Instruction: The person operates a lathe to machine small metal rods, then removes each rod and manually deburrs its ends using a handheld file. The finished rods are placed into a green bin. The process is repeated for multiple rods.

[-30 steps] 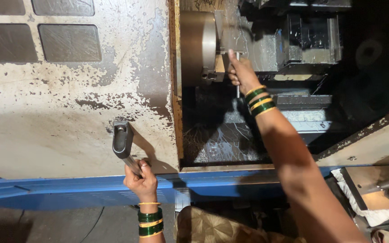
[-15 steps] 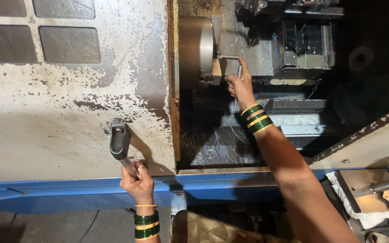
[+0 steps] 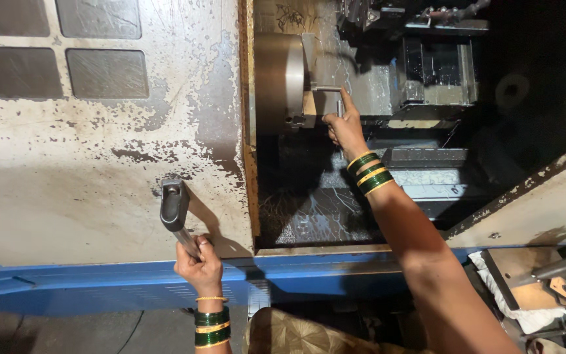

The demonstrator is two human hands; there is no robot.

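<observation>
At centre frame, the right hand (image 3: 345,128) grips a metal rod (image 3: 327,87) at the chuck (image 3: 280,82); the left hand (image 3: 198,265) clenches a door handle (image 3: 174,206). Sliding the door could pinch the arm.

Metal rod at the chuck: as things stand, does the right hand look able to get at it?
Probably yes. The right hand is inside the open machine bay, fingers right at the metal rod sticking out of the chuck, nothing between them. The left hand holds a handle on the door, out of the way.
</observation>
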